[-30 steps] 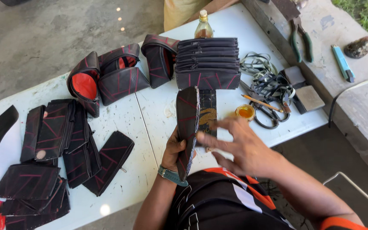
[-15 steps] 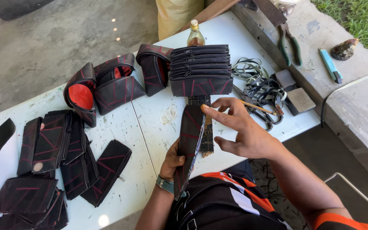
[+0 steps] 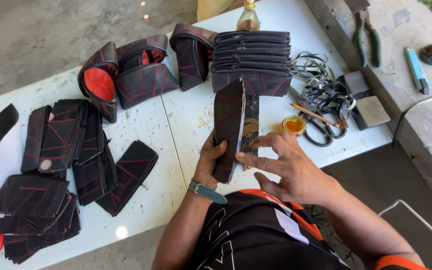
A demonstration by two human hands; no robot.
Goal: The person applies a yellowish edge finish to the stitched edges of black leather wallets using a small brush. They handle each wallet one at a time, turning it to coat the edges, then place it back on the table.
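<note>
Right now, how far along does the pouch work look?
Done, by the look of it: a neat stack of zipped black pouches at the back, and open red-lined cases beside it. In hand: the left hand holds a folded black piece upright while the right hand presses its edge. Apparently left: loose flat black pieces scattered at the left of the white table.

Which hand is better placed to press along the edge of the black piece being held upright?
Right hand: its fingertips already touch the black piece edge; left hand grips it.
</note>
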